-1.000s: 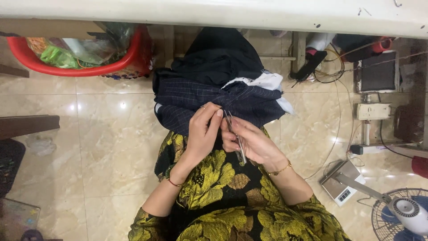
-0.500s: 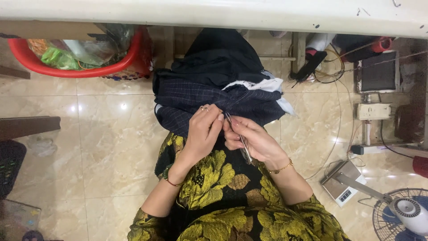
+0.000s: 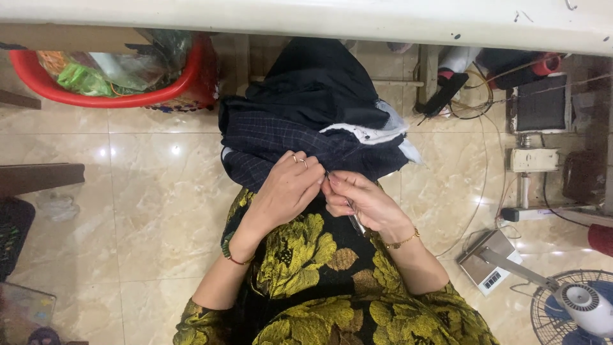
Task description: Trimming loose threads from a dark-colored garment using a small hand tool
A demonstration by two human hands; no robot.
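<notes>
Head view, looking straight down at the lap: a bundle of dark navy fabric with a fine pale check (image 3: 300, 137) lies heaped over the knees, with a plain black cloth (image 3: 316, 83) draped above it and a strip of white lining (image 3: 370, 132) showing at its right side. The near edge of the checked fabric hangs against a black dress printed with large yellow-gold flowers (image 3: 306, 255).

The left hand (image 3: 287, 188) is curled, its fingertips pinching the lower edge of the checked fabric; two rings sit on its fingers and a thin red-and-green bangle circles the wrist. The right hand (image 3: 361, 198) is closed around a small slim metal tool (image 3: 354, 220), whose shaft runs down out of the palm while its upper tip meets the fabric edge right beside the left fingertips. What kind of tool it is cannot be told. The two hands touch or nearly touch at the seam. A thin gold bracelet (image 3: 402, 241) lies on the right wrist.

Along the top runs the pale edge of a bench (image 3: 319, 16). Beneath it, on the glossy beige tiled floor (image 3: 147, 211), stands a red plastic basin (image 3: 172, 89) filled with crumpled bags and scraps. To the right are cables, a white power adapter (image 3: 535, 160), a small grey digital scale (image 3: 488, 265) and a white-hubbed floor fan (image 3: 578, 306) in the corner.
</notes>
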